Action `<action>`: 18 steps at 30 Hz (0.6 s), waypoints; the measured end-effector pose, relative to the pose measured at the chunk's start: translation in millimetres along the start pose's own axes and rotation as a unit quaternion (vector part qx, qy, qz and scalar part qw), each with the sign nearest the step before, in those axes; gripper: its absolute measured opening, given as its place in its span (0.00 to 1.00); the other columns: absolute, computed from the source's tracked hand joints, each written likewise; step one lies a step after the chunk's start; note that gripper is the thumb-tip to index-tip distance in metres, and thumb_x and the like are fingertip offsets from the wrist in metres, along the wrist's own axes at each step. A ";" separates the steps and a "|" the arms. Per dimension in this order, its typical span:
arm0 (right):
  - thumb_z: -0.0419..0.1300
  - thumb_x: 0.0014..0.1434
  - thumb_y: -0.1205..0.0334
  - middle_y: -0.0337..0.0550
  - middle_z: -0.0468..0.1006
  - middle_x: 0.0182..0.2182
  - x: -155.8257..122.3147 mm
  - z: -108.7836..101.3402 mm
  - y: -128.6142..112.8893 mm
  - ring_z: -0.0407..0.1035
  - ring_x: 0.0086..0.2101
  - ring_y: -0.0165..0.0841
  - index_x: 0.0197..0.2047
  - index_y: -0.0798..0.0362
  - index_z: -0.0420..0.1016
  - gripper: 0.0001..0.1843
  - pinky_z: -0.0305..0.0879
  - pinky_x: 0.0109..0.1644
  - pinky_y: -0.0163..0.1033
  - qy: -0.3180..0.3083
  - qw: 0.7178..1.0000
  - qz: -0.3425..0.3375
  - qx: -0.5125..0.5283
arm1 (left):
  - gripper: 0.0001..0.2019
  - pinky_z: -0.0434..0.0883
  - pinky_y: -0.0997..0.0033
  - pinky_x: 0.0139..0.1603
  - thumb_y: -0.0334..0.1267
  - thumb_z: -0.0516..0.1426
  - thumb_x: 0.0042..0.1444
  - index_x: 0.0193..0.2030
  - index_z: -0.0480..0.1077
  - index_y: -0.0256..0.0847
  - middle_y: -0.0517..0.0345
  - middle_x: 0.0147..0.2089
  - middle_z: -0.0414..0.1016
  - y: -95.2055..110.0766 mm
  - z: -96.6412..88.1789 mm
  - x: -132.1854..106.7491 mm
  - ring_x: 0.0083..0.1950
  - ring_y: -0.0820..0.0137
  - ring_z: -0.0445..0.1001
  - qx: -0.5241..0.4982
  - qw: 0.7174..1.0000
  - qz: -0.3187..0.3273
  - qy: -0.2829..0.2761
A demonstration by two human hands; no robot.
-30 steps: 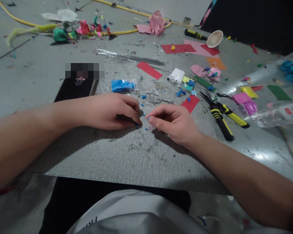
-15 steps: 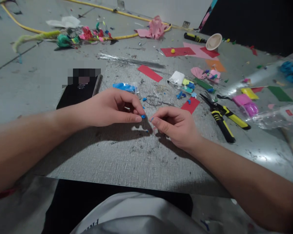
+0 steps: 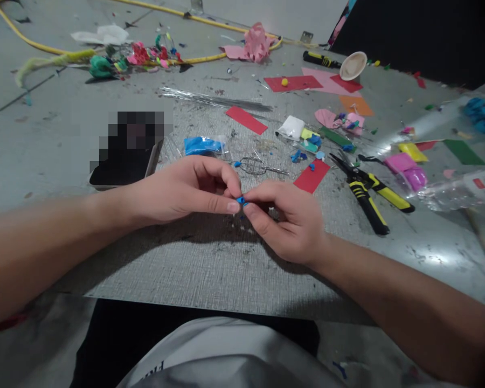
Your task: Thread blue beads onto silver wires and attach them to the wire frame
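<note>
My left hand (image 3: 186, 186) and my right hand (image 3: 286, 218) meet fingertip to fingertip just above a grey textured board (image 3: 210, 258). Between the thumbs and forefingers sits a tiny blue clay piece (image 3: 241, 200), pinched by both hands. The other fingers of each hand are curled in. A few blue crumbs lie on the board just under the hands. A twisted wire loop (image 3: 255, 165) lies a little beyond my fingers, and a small bag of blue clay (image 3: 202, 144) lies behind my left hand.
Yellow-handled pliers (image 3: 366, 188) lie right of my right hand. A black phone (image 3: 123, 161) rests left of the blue bag. Red paper strips (image 3: 311, 177), coloured clay bits, a wire bundle (image 3: 216, 98), pink clay (image 3: 406, 170) and a yellow cable (image 3: 44, 48) litter the surface.
Both hands lifted off the board and came together. The left picked up a blue piece, and now both hands pinch it between them.
</note>
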State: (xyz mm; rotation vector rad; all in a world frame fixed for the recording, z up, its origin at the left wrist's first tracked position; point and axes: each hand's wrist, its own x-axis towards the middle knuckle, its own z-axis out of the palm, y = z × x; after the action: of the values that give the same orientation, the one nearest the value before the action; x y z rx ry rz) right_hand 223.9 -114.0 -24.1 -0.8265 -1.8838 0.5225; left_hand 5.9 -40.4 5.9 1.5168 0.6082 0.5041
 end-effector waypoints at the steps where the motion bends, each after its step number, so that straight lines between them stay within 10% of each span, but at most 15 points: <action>1: 0.62 0.71 0.60 0.40 0.83 0.33 -0.1 -0.3 -0.4 0.74 0.32 0.31 0.43 0.49 0.80 0.05 0.72 0.39 0.39 -0.001 1.000 -0.001 -0.003 | 0.16 0.79 0.74 0.38 0.44 0.77 0.52 0.29 0.76 0.39 0.59 0.32 0.78 -0.8 -0.4 0.3 0.34 0.72 0.78 0.002 1.000 0.004 -0.009; 18: 0.61 0.73 0.57 0.41 0.83 0.34 -1.7 -1.7 0.5 0.76 0.34 0.33 0.45 0.47 0.80 0.07 0.73 0.42 0.41 -0.026 1.000 0.005 -0.003 | 0.17 0.76 0.75 0.35 0.43 0.77 0.53 0.29 0.75 0.39 0.60 0.30 0.76 -5.0 -0.1 0.7 0.32 0.73 0.75 -0.003 0.999 0.026 -0.023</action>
State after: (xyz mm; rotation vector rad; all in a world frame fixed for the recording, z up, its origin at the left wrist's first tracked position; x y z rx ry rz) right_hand 226.1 -114.9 -24.8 -0.8335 -1.9299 0.5499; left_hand 6.0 -39.9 0.8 1.5378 0.5329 0.5087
